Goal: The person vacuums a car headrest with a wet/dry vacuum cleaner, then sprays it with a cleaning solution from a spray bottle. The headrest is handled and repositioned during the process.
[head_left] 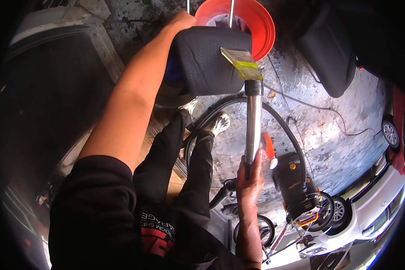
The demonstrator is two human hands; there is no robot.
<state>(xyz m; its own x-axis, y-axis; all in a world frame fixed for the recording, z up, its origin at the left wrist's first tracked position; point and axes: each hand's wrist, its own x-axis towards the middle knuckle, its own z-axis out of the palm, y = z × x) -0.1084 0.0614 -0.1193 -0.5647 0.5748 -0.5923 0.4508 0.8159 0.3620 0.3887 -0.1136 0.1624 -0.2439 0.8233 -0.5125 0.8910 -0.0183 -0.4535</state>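
Observation:
My left hand (183,20) reaches to the far side of a dark grey car headrest (211,63) and grips it beside one of its two metal posts; the fingers are partly hidden. Low in the picture, my right hand (250,182) is wrapped around the lower end of a silver vacuum wand (254,121). A clear flat nozzle (238,58) with a yellow-green band tops the wand. Its wide tip lies over the headrest's fabric face and seems to touch it. Behind the headrest stands a red bucket (263,31), its inside partly covered.
A black hose (287,128) curves across the stained floor toward a black-and-orange vacuum machine (297,189). Thin cables (324,108) cross the floor. A dark car seat (326,54) stands at upper right. Parked are a white car (373,216) and a red vehicle (398,135) at right.

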